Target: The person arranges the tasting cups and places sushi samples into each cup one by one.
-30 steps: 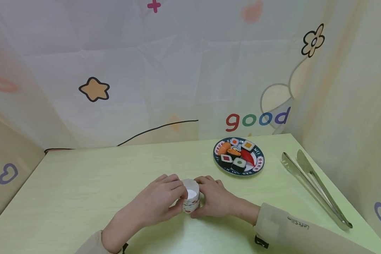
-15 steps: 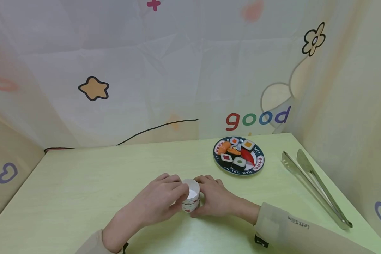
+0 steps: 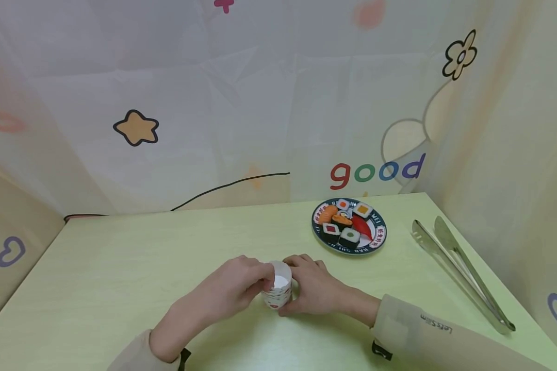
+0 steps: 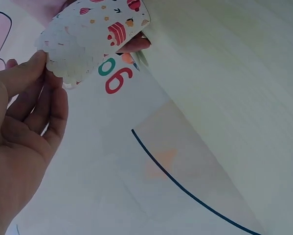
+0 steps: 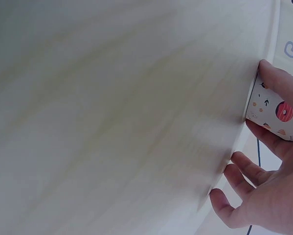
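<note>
A stack of nested white paper baking cups (image 3: pixel 279 293), printed with small cakes and fruit, stands at the middle front of the table. My left hand (image 3: pixel 227 288) pinches its scalloped rim from the left, the index finger bent over the edge. In the left wrist view, thumb and fingers hold the wavy edge of the cups (image 4: pixel 100 36). My right hand (image 3: pixel 317 288) grips the stack low from the right, thumb in front. The right wrist view has a cup (image 5: pixel 271 110) between thumb and fingers, resting on the table. The fingers inside the rim are partly hidden.
Behind and to the right of the stack lies a dark-rimmed plate (image 3: pixel 379 234) with several sushi pieces (image 3: pixel 350 238). Metal tongs (image 3: pixel 445 238) lie spread along the right table edge. A printed cloth (image 3: pixel 204 113) hangs behind the table.
My left hand's fingers have drawn together and bent over the rim. The cups' edges now sit closer, with several layers showing. My right hand stays in place.
</note>
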